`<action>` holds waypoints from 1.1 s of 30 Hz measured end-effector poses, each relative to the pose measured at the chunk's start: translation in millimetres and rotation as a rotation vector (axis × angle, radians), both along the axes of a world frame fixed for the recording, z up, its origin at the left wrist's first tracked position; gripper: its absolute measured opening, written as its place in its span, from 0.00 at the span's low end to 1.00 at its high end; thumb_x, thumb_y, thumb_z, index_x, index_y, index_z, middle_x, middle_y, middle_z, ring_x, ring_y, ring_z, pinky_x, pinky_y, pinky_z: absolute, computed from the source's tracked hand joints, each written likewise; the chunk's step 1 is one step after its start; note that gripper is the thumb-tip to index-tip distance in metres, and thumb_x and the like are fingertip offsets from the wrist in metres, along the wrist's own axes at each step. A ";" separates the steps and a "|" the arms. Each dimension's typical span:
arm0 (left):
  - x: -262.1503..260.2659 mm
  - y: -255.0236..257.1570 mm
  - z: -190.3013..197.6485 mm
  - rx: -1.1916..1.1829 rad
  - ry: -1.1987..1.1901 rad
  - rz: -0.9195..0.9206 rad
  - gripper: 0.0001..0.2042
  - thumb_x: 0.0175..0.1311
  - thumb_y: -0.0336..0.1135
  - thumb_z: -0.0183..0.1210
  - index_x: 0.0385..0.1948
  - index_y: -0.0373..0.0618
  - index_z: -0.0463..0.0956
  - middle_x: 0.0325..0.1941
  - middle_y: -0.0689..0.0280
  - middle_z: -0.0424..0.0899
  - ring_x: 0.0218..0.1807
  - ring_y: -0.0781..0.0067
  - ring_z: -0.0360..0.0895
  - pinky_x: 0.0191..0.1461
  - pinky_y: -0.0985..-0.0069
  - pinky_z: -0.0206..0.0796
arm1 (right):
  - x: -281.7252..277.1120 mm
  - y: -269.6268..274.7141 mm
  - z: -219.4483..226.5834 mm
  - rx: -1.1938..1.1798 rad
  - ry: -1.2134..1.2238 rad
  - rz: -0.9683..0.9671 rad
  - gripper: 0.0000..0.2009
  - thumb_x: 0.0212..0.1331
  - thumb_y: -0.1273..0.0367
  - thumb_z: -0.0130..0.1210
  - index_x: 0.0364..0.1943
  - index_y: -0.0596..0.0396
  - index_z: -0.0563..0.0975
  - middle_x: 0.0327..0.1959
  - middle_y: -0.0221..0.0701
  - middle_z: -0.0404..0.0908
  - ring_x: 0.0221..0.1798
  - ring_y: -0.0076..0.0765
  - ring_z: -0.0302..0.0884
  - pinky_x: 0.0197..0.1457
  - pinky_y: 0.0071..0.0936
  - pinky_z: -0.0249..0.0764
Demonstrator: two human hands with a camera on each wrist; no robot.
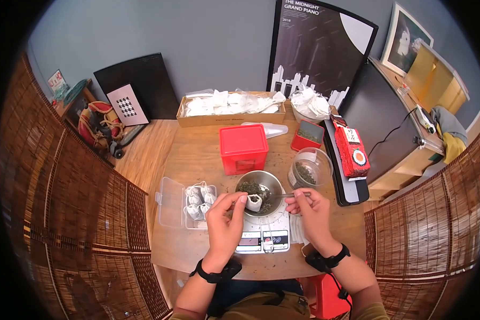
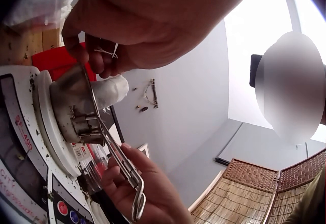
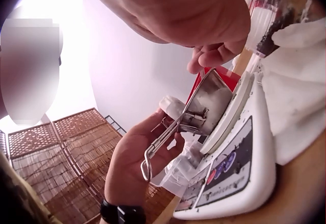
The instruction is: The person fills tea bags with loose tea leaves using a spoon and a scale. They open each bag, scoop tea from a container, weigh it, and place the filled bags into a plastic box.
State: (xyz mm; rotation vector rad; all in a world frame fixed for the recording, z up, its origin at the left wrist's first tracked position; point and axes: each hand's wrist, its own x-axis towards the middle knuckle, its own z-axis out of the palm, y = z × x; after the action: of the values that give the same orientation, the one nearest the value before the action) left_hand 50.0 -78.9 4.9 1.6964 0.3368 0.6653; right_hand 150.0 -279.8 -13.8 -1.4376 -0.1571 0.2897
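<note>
Over a steel pan (image 1: 276, 185) of dried tea leaves (image 1: 250, 188), my left hand (image 1: 225, 226) pinches a white drawstring tea bag (image 1: 254, 204) at its mouth. In the left wrist view the bag (image 2: 112, 90) overlaps the pan's rim. My right hand (image 1: 314, 217) holds a thin metal spoon (image 1: 286, 196) by its handle, the far end pointing at the bag; its tip is hard to make out. The pan's folding wire handle (image 2: 125, 168) sticks out toward me. Beneath the pan is a white digital scale (image 1: 240, 242), scattered with leaf bits.
Left, an open clear box (image 1: 170, 205) holds several filled tea bags (image 1: 195, 201). A red canister (image 1: 244, 149) stands behind the pan. On the right are a clear tub (image 1: 325, 168), a red tin (image 1: 307, 136) and a red tea packet (image 1: 353, 152). White bags (image 1: 297, 229) lie beside the scale.
</note>
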 end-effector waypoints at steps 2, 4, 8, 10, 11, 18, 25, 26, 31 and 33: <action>-0.9 0.4 0.5 -0.005 0.006 0.001 0.08 0.77 0.28 0.65 0.47 0.32 0.88 0.40 0.65 0.86 0.42 0.80 0.80 0.48 0.80 0.73 | 1.9 -2.0 -2.6 0.044 0.033 -0.035 0.10 0.80 0.68 0.59 0.51 0.63 0.82 0.40 0.42 0.92 0.35 0.28 0.89 0.40 0.23 0.81; -0.5 0.5 -0.3 -0.007 -0.003 0.002 0.08 0.77 0.28 0.65 0.47 0.32 0.88 0.40 0.65 0.86 0.42 0.80 0.81 0.48 0.80 0.73 | 2.9 -5.7 -3.8 0.158 0.080 -0.081 0.09 0.80 0.67 0.58 0.50 0.61 0.82 0.40 0.42 0.92 0.34 0.27 0.88 0.39 0.23 0.81; 2.1 -0.2 -1.6 0.012 -0.031 0.034 0.07 0.75 0.28 0.66 0.45 0.33 0.88 0.35 0.58 0.87 0.37 0.70 0.83 0.45 0.74 0.74 | 3.4 -9.4 1.5 0.192 0.128 -0.088 0.09 0.80 0.67 0.58 0.50 0.60 0.82 0.41 0.41 0.91 0.34 0.26 0.87 0.39 0.23 0.81; 2.2 1.5 -1.5 0.102 -0.002 0.008 0.07 0.74 0.29 0.66 0.44 0.34 0.89 0.35 0.57 0.87 0.37 0.67 0.83 0.45 0.73 0.73 | 4.0 -11.0 6.0 0.217 0.147 -0.101 0.09 0.81 0.67 0.57 0.50 0.60 0.82 0.40 0.39 0.91 0.34 0.25 0.86 0.39 0.23 0.80; 2.2 1.2 -0.6 0.101 -0.002 0.013 0.07 0.74 0.29 0.66 0.44 0.34 0.89 0.35 0.57 0.87 0.37 0.67 0.83 0.45 0.73 0.73 | 4.1 -11.8 9.1 0.216 0.148 -0.096 0.09 0.81 0.67 0.57 0.50 0.60 0.82 0.40 0.39 0.91 0.34 0.25 0.86 0.39 0.23 0.80; 4.7 0.4 2.1 0.108 -0.019 -0.001 0.07 0.74 0.29 0.67 0.44 0.34 0.89 0.39 0.54 0.91 0.39 0.64 0.86 0.46 0.71 0.74 | 4.4 -15.3 42.4 0.236 0.006 -0.056 0.10 0.82 0.65 0.57 0.51 0.58 0.82 0.38 0.34 0.90 0.34 0.23 0.84 0.40 0.22 0.79; 4.7 -0.3 4.3 0.081 -0.016 -0.027 0.08 0.74 0.28 0.67 0.48 0.37 0.91 0.39 0.60 0.90 0.41 0.73 0.83 0.47 0.76 0.73 | 6.7 -14.3 61.0 0.089 -0.087 0.034 0.10 0.82 0.65 0.57 0.51 0.58 0.82 0.37 0.31 0.88 0.34 0.20 0.82 0.40 0.21 0.78; 4.8 -0.2 4.4 0.080 -0.017 -0.027 0.08 0.74 0.28 0.67 0.48 0.37 0.91 0.39 0.60 0.90 0.41 0.73 0.83 0.47 0.76 0.73 | 6.8 -13.8 61.7 0.088 -0.088 0.035 0.10 0.82 0.65 0.57 0.51 0.58 0.82 0.37 0.31 0.88 0.34 0.20 0.82 0.40 0.21 0.78; 4.5 -0.7 4.8 0.066 -0.016 -0.041 0.09 0.73 0.28 0.68 0.49 0.38 0.91 0.39 0.60 0.90 0.41 0.74 0.83 0.47 0.76 0.72 | 4.4 -13.2 69.0 0.012 -0.142 0.047 0.09 0.81 0.67 0.58 0.51 0.58 0.82 0.38 0.31 0.88 0.35 0.19 0.81 0.41 0.21 0.77; 4.6 -0.5 4.5 0.070 -0.014 -0.040 0.09 0.73 0.28 0.68 0.49 0.38 0.91 0.39 0.60 0.90 0.41 0.74 0.83 0.47 0.76 0.72 | 2.6 -13.1 71.1 -0.009 -0.185 0.050 0.09 0.81 0.67 0.58 0.52 0.59 0.82 0.38 0.31 0.88 0.36 0.19 0.81 0.42 0.21 0.78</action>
State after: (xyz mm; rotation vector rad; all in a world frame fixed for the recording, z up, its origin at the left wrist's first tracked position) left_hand 54.6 -79.4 9.3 1.7598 0.2722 0.6658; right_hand 152.6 -292.9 57.3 -1.4705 -0.3430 0.1975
